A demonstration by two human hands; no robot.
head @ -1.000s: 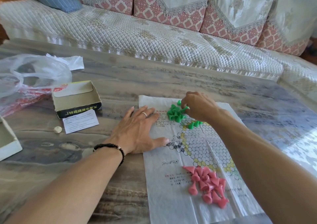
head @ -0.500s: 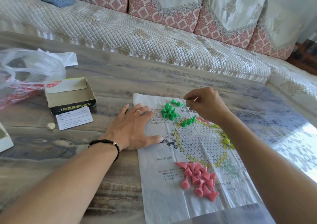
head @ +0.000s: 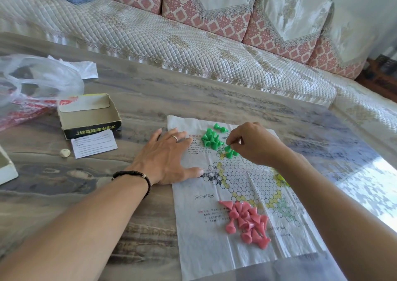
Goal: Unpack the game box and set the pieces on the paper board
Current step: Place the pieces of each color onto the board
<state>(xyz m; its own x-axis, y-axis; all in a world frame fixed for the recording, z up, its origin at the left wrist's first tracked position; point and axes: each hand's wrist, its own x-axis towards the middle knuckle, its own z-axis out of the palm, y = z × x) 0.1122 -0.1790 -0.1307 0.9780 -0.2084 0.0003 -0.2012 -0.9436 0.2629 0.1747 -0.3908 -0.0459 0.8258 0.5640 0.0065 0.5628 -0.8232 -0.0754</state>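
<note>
The paper board (head: 214, 248) lies flat on the marble table. A heap of green cone pieces (head: 210, 140) sits at its far end, with two more green pieces (head: 220, 127) lying beyond it. Pink cone pieces (head: 247, 222) are piled near the front. A bit of yellow pieces (head: 280, 177) shows behind my right forearm. My left hand (head: 165, 158) rests flat, fingers spread, on the board's left edge. My right hand (head: 255, 145) pinches a green piece (head: 228, 148) just right of the green heap, beside a few standing green pieces (head: 233, 154).
The open game box (head: 90, 117) stands left of the board, with a printed slip (head: 94, 144) and a small white die (head: 64, 152) in front of it. A plastic bag (head: 36, 80) and a white lid (head: 6, 169) lie far left. A quilted sofa (head: 193, 44) runs behind the table.
My right hand left the green heap, lifted to the right, then came back down to the short row of green pieces. My left hand stayed flat on the board.
</note>
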